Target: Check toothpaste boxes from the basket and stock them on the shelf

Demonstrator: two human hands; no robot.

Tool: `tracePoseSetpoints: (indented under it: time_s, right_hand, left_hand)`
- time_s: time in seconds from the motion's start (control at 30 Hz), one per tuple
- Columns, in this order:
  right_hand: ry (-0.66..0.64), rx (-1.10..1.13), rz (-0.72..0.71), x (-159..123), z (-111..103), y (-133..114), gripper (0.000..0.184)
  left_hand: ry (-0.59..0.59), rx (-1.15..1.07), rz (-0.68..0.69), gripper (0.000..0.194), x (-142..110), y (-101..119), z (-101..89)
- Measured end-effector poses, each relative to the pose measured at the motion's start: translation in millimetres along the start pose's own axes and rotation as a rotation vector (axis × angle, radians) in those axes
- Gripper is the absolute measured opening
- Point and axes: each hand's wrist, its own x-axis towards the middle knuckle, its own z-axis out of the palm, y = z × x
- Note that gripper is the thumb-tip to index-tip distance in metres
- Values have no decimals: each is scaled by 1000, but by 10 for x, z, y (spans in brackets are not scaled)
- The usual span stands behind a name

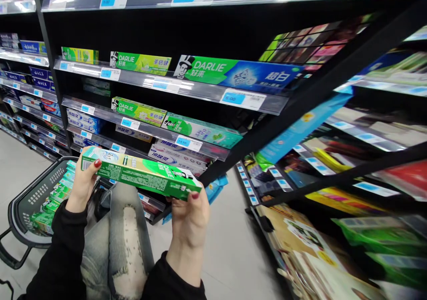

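Between my two hands a long green and white Darlie toothpaste box (140,172) is held up, tilted, its printed side panel towards me. My left hand (83,182) is closed around its left end, with the thumb on the near edge. At the right end my right hand (191,213) grips the box from below, thumb on the near side; some of its fingers are hidden behind the box. The box hangs above my knees, in front of the lower shelves.
A dark shopping basket (20,206) at the left holds several green boxes (55,200). Ahead, shelves (147,78) carry more toothpaste boxes (207,70) behind price tags. A blue hanging strip (300,124) and another shelf of bagged goods (383,237), blurred, stand to the right.
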Motion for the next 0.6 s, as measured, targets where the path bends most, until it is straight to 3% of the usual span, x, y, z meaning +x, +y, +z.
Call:
tracePoseSetpoints:
  time_s: [0.2,0.37,0.47,0.53,0.6]
  right_hand:
    - [-84,151,-145,-61,-96,27,56]
    - [4,199,-127,-117,-95,34,70]
    - [43,203,-61,-103,-13,2,66]
    - [93,211,-23,-58,22,0,57]
    - [168,224,-8,8,6,22,49]
  left_hand:
    - [-170,-75,191,74,-34,34,-95]
    - [-337,-148,179,72,-81,25,-160]
    - [-486,-245,-28,84,-89,62,-151]
    - [-566,-316,-282,94,-83,99,-124]
    - [-567,-319,-544,92,-70,121,-88]
